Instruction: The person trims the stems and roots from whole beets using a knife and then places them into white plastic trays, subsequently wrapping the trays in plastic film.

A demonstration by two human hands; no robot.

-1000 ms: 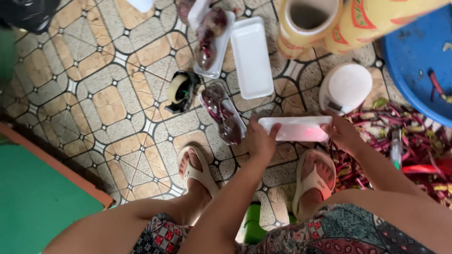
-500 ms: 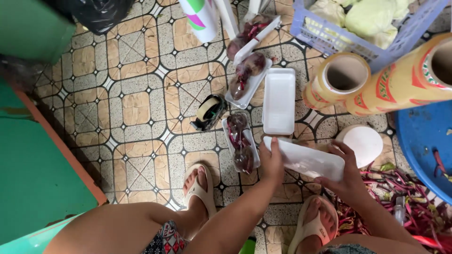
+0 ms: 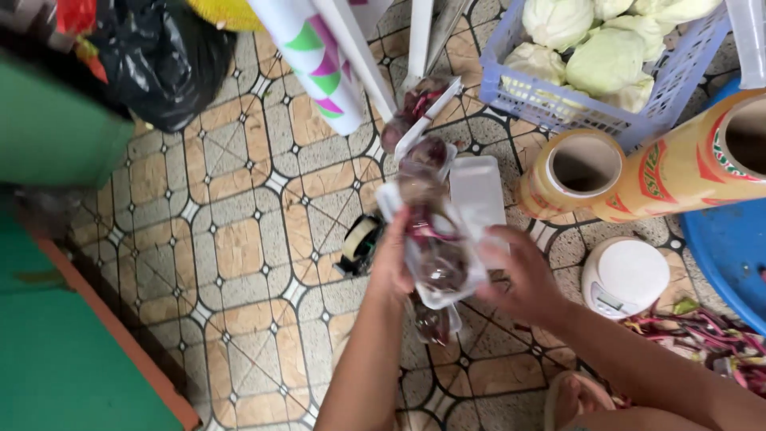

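A patterned tile floor [image 3: 239, 239] serves as the workplace, with a lavender crate [image 3: 558, 100] of pale green cabbages [image 3: 606, 56] at far right and two wide rolls of cling film [image 3: 638, 168] lying just near of it. A white kitchen scale [image 3: 626, 275] stands to the right, beside a heap of red trimmings [image 3: 702, 335]. At centre, a person holds up a wrapped white foam tray [image 3: 435, 239] of dark red beetroots over the floor: the left hand [image 3: 392, 259] is curled round its left edge, the right hand [image 3: 523, 275] clasps its right side with fingers bent against the film. An empty tray [image 3: 479, 191] lies just beyond it on the right, more filled trays [image 3: 423, 120] line up farther off, and another [image 3: 435, 323] sits below the hands. A small tape dispenser [image 3: 361, 243] rests to the left. Judging by the row, several packs appear finished, while the empty tray suggests packing remains.
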